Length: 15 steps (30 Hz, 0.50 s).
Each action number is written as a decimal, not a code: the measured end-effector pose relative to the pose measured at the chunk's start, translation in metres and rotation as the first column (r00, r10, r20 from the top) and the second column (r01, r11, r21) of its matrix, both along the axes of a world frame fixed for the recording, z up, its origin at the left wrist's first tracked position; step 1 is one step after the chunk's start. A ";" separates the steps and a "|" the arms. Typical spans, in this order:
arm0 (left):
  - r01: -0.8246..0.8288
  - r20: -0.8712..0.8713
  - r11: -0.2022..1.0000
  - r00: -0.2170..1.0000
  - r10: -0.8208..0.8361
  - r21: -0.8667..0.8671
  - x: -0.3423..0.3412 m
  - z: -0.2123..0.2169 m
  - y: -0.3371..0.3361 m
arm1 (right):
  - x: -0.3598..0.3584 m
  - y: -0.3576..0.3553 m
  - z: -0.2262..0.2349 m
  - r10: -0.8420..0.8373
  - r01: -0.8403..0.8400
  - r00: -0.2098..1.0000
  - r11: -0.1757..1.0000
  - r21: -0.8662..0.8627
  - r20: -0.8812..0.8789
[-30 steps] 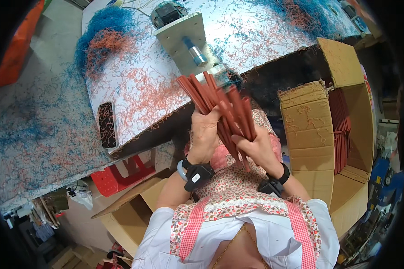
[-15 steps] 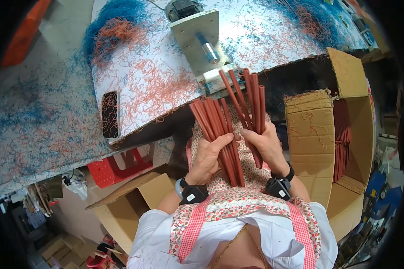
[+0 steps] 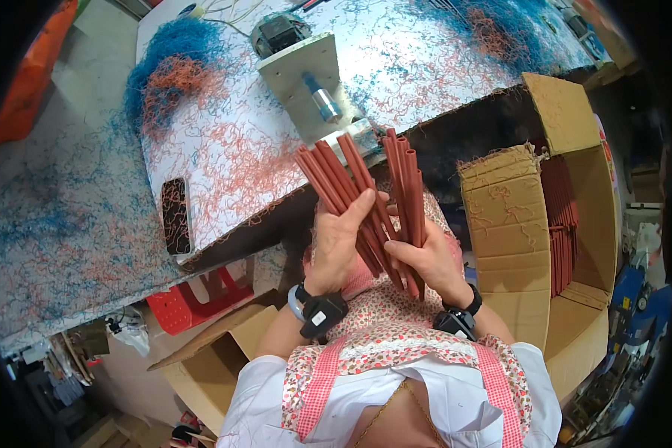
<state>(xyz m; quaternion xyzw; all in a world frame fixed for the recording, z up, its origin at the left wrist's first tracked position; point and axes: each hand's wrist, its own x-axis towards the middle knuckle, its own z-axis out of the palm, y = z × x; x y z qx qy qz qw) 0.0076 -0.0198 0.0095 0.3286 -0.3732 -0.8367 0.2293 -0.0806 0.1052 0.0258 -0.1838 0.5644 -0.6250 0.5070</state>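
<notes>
My left hand [image 3: 339, 243] is closed round a bundle of reddish-brown tubes [image 3: 328, 176], its thumb lying across them. Closed on a second, smaller bundle of the same tubes [image 3: 406, 179] is my right hand [image 3: 430, 259]. Both bundles are held over my flowered apron [image 3: 381, 310], upper ends fanned apart and lower ends meeting. My right thumb reaches to the tubes between the hands. Just beyond the tube tops stands a small motor-driven machine with a pale plate [image 3: 302, 63] and a metal spindle [image 3: 325, 104]. The palms and some fingers are hidden behind the tubes.
Blue and orange shavings [image 3: 172, 89] litter the white table [image 3: 224, 201], where a phone [image 3: 175, 216] lies near the edge. On the right, an open cardboard box [image 3: 504, 231] holds more tubes [image 3: 563, 250]. Another box [image 3: 216, 362] and a red plastic stool [image 3: 173, 310] stand lower left.
The two bundles have come together at their lower ends. The left bundle's lower ends have moved up off my lap, and my right thumb has moved in toward the left tubes. The view has shifted slightly.
</notes>
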 end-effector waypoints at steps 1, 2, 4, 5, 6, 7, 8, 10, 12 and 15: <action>0.007 -0.001 1.000 1.000 -0.007 0.000 0.000 0.001 0.001 | -0.002 0.001 0.001 -0.011 0.011 1.000 0.999 0.031 0.009; 0.018 0.004 0.999 1.000 -0.018 0.028 0.002 0.005 0.004 | -0.005 0.002 -0.002 0.006 -0.005 1.000 0.997 0.074 -0.021; 0.042 -0.034 0.998 0.999 -0.040 0.052 0.011 0.001 0.007 | -0.014 -0.009 -0.001 0.018 -0.013 0.997 0.998 0.063 -0.072; 0.040 -0.036 0.998 0.999 -0.039 0.052 0.013 -0.005 0.009 | -0.019 -0.017 -0.001 0.044 -0.038 0.991 0.998 0.051 -0.129; -0.027 0.007 0.999 1.000 0.026 0.022 0.016 -0.009 0.012 | -0.020 -0.022 0.005 0.049 -0.045 0.989 0.999 0.028 -0.142; -0.093 0.047 0.996 0.995 0.093 -0.009 0.018 -0.014 0.013 | -0.023 -0.024 0.009 0.052 -0.048 0.988 0.998 0.027 -0.144; -0.059 0.010 0.998 0.998 0.058 0.039 0.023 -0.015 0.010 | -0.024 -0.023 0.012 0.090 -0.080 0.985 0.994 0.077 -0.146; -0.044 0.011 0.998 0.999 0.044 0.033 0.028 -0.012 0.010 | -0.025 -0.016 0.009 0.136 -0.125 0.985 0.986 0.109 -0.102; -0.028 0.008 0.999 1.000 0.028 0.016 0.029 -0.010 0.008 | -0.012 -0.004 0.009 0.084 -0.070 0.990 0.990 0.123 -0.115; -0.040 0.052 0.999 0.998 0.039 0.015 0.033 -0.013 0.009 | -0.010 -0.007 0.007 0.025 -0.004 0.986 0.992 0.129 -0.164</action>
